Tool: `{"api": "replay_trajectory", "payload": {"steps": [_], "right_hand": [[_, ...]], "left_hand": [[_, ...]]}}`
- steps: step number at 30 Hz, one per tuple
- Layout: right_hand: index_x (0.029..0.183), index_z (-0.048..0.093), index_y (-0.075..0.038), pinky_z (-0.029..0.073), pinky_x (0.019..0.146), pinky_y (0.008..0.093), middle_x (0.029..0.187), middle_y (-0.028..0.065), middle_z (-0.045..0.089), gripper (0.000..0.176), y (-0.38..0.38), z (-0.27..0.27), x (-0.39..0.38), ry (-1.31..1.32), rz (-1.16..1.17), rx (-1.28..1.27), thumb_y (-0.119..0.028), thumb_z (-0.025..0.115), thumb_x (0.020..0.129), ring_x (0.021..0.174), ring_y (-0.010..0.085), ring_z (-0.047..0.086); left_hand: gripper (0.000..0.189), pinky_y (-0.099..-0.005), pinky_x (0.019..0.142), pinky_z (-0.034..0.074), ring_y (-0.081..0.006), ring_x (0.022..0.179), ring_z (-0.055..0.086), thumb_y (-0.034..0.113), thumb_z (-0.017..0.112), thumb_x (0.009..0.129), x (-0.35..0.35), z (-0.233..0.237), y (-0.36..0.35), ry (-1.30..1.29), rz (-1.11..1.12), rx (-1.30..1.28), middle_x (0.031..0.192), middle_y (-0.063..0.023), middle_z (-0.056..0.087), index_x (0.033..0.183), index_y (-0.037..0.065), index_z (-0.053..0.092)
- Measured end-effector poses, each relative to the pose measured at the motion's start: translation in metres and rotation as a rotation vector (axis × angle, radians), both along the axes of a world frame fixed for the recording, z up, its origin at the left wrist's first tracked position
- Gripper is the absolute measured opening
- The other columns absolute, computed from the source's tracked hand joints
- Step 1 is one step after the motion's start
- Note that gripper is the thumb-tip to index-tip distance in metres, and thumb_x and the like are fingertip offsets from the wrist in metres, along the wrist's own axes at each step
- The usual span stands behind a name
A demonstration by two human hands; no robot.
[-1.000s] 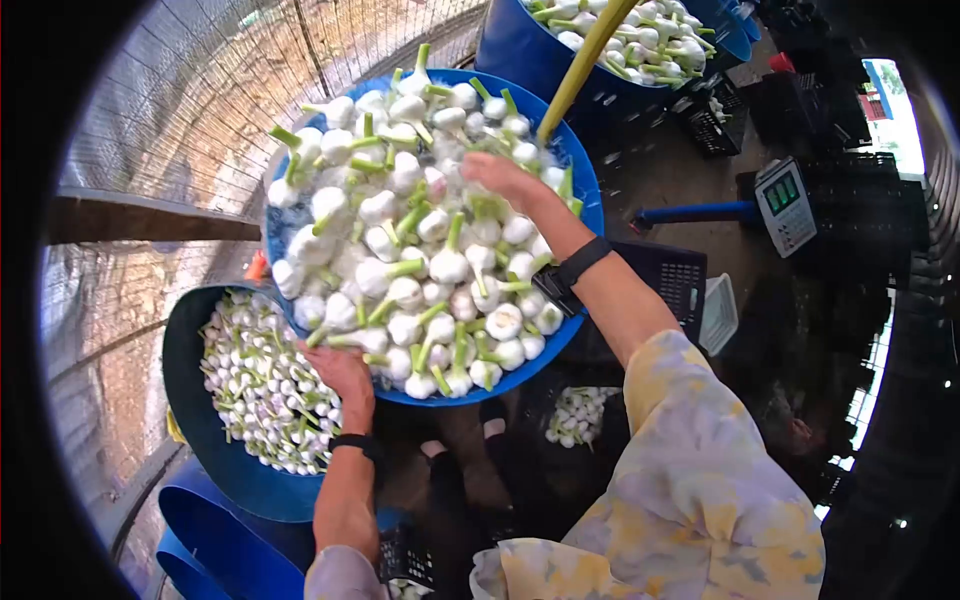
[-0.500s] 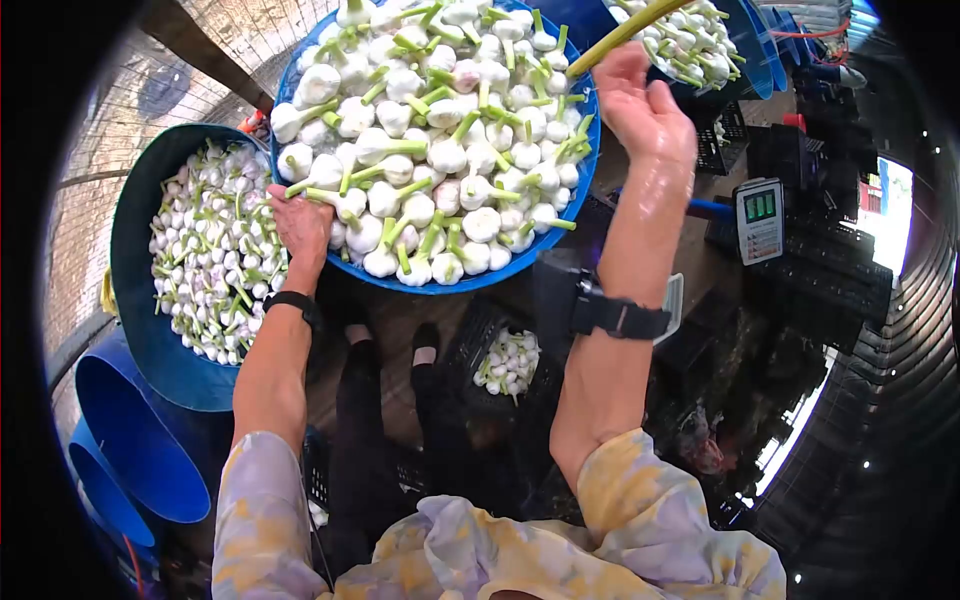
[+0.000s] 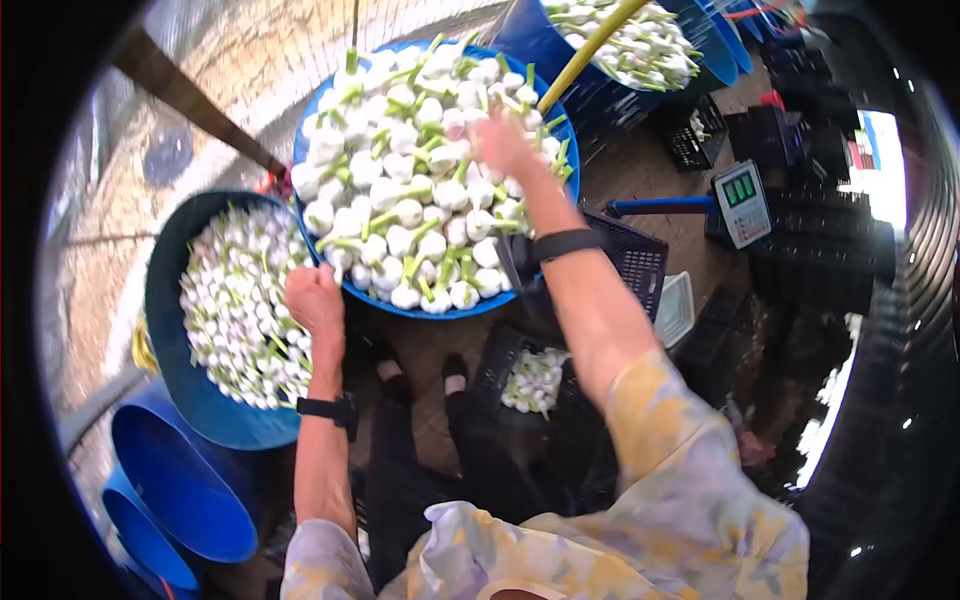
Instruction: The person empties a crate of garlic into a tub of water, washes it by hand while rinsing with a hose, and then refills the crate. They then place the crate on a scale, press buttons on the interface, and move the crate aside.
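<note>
Left hand (image 3: 316, 297) is curling in by the tub's edge while right hand (image 3: 503, 145) is reaching over the garlic bulbs (image 3: 400, 212) again.

At left, smaller garlic bulbs (image 3: 240, 320) are filling a teal tub (image 3: 172, 320); just right of them, the left hand is no longer spreading its fingers at the blue tub (image 3: 450, 314), though blur is hiding whether it is gripping the rim or a bulb. At upper centre, the large garlic bulbs are lying heaped in that blue tub. The right hand, no longer hanging beside the tub's right edge, is blurring over the heap's right half, so handling seems to be resuming there; whether it is holding a bulb, I cannot tell. Near upper right, a yellow pole (image 3: 590, 55) is slanting over the rim.
</note>
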State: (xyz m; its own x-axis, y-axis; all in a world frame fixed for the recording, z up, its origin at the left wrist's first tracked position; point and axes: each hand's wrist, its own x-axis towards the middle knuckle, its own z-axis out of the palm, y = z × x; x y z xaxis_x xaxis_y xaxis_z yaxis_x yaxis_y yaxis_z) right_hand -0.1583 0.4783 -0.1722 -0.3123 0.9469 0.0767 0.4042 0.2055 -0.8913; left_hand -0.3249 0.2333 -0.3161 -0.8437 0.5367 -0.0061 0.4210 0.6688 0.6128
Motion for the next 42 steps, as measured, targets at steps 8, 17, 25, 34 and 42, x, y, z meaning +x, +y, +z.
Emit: {"api": "replay_trajectory", "payload": {"steps": [8,17,25,34,42], "right_hand": [[0.095,0.065,-0.006,0.037,0.083,0.0549,0.094,0.0176,0.064,0.028,-0.01,-0.018,0.04,-0.971,0.065,-0.213,-0.021,0.054,0.075,0.092,0.0316,0.061],[0.096,0.068,-0.015,0.037,0.075,0.0576,0.096,0.0058,0.066,0.022,-0.003,0.145,0.051,-1.171,0.223,0.237,-0.011,0.054,0.079,0.091,0.0265,0.063],[0.103,0.066,-0.014,0.041,0.072,0.0595,0.096,0.0106,0.067,0.027,-0.008,0.233,0.13,-1.138,0.136,0.247,-0.012,0.056,0.078,0.082,0.0317,0.065],[0.088,0.062,-0.005,0.048,0.061,0.0364,0.073,0.0094,0.063,0.021,-0.02,0.291,0.231,0.242,-0.433,-0.619,-0.018,0.047,0.081,0.072,0.0197,0.063],[0.066,0.043,-0.014,0.044,0.055,0.0314,0.054,-0.0017,0.045,0.021,0.001,0.284,0.303,2.242,-0.737,-0.724,-0.021,0.045,0.085,0.047,0.015,0.043]], "left_hand": [[0.064,-0.0441,0.099,0.031,-0.0352,0.119,0.039,0.005,0.062,0.062,-0.009,0.157,0.076,0.264,-0.66,0.083,0.128,-0.0204,0.044,0.124,0.011,0.05],[0.037,-0.0269,0.08,0.045,-0.0136,0.086,0.057,0.004,0.065,0.073,0.194,0.377,0.07,-0.965,-0.765,0.461,0.096,-0.0069,0.062,0.109,-0.003,0.059],[0.013,-0.0232,0.072,0.041,-0.01,0.074,0.053,-0.003,0.059,0.075,0.26,0.459,0.062,-1.192,-0.892,0.332,0.079,-0.0013,0.059,0.087,0.001,0.059],[0.014,-0.024,0.075,0.04,-0.0077,0.078,0.053,0.009,0.056,0.082,0.328,0.494,0.046,-1.037,-1.239,0.367,0.084,0.0006,0.06,0.094,0.003,0.06],[0.041,-0.0267,0.074,0.036,-0.0108,0.077,0.045,0.041,0.045,0.091,0.351,0.442,0.019,-0.831,-1.17,0.211,0.081,0.0006,0.055,0.092,0.004,0.06]]}}
